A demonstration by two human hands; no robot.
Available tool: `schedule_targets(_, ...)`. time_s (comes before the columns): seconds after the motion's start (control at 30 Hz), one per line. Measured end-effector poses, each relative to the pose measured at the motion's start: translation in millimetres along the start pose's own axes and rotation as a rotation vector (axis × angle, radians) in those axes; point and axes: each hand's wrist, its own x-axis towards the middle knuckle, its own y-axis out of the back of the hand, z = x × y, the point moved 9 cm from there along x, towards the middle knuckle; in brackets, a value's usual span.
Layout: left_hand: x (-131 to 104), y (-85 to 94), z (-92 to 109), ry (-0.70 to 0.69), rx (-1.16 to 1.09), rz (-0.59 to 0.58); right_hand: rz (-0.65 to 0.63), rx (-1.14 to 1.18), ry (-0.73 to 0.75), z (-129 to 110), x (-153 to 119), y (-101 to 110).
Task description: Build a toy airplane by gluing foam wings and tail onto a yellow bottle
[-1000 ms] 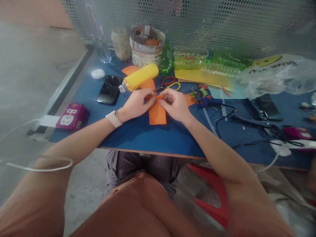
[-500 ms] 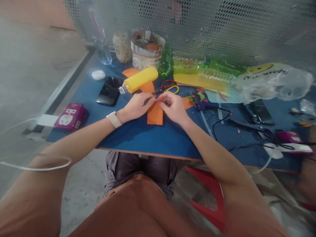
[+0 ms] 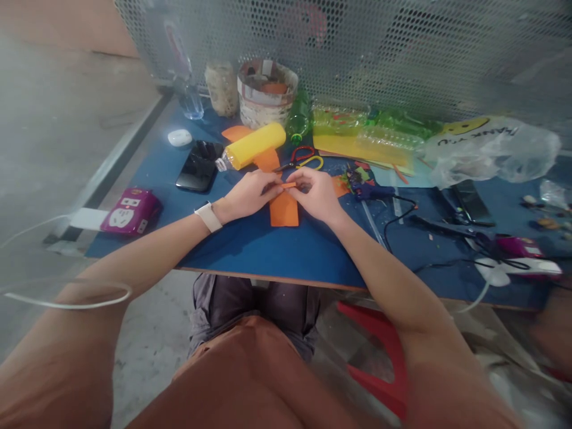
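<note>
Both of my hands meet over the blue table, pinching the top end of an orange paper piece [image 3: 284,210], whose lower part hangs toward the front edge. My left hand [image 3: 251,193] has its fingers closed on the paper's left side and a light band on its wrist. On the right side, my right hand [image 3: 318,193] pinches the same folded end between thumb and fingers. Scissors [image 3: 306,158] with red and yellow handles lie just beyond the fingers. A bottle wrapped in yellow [image 3: 254,146] rests on more orange paper behind my left hand.
A black phone [image 3: 199,167] and purple socket block [image 3: 131,211] sit at left. Behind stand a jar [image 3: 222,89], a paper-wrapped tub [image 3: 263,98] and a green bottle [image 3: 299,116]. A blue glue gun [image 3: 373,191], its cable and a plastic bag [image 3: 496,149] are at right.
The orange paper has shifted slightly right, and its top end now shows as a flatter folded strip between my fingers. Both hands keep their grip.
</note>
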Motion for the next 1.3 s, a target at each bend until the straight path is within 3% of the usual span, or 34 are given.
schedule_targets(0.33, 1.4, 0.3, -13.8, 0.073, 0.082, 0.027, 0.075, -0.091, 0.024, 0.7, 7.2, 25.7)
schedule_targets(0.5, -0.1, -3.5, -12.7, 0.076, 0.0, -0.019, 0.092, -0.154, 0.0, -0.8, 5.3, 34.6)
schedule_targets(0.83, -1.9, -7.8, -5.0, 0.079, -0.039, -0.074, 0.082, -0.073, 0.036, -10.2, 3.6, 19.5)
schedule_targets(1.17, -2.2, -9.8, -4.8, 0.082, 0.019, -0.096, 0.134, -0.018, 0.049, -9.3, 3.1, 26.3)
schedule_targets(1.3, -2.3, -10.0, -4.1, 0.076, 0.023, -0.097, 0.082, 0.011, 0.037, -10.5, 4.3, 19.1)
